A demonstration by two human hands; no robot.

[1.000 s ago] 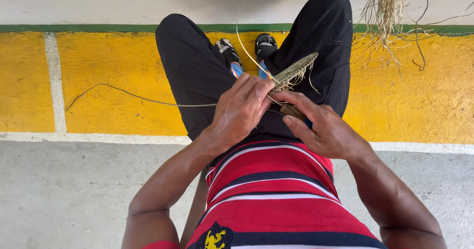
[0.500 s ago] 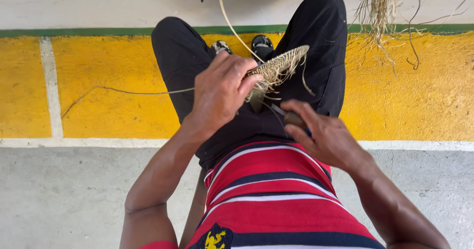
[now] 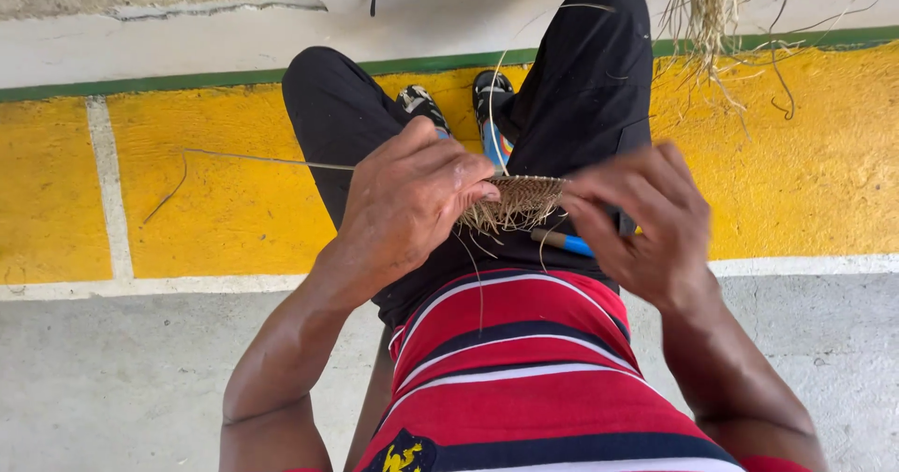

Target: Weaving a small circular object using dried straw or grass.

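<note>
Your left hand (image 3: 412, 200) is curled closed around the left end of a small woven fibre piece (image 3: 515, 200), thumb and fingertips pinching it. Your right hand (image 3: 637, 219) meets the right end with fingers loosely bent; whether they actually clamp the weave cannot be told, as the fingers hide the contact.

Position: the piece is held in the air over your lap, between the two black-trousered knees (image 3: 599, 79), above the yellow painted kerb (image 3: 225, 200). A blue-handled tool (image 3: 562, 242) lies on the lap just under it.

Orientation: long axis runs left to right, roughly level; woven edge up, loose fringe hanging down.

Handling, judged: very light, dry, flexible, and likely to fray or unravel if pulled by the fringe. Best hold is on the tight woven band, near either end.

One long strand (image 3: 253, 159) trails out left over the kerb.
</note>
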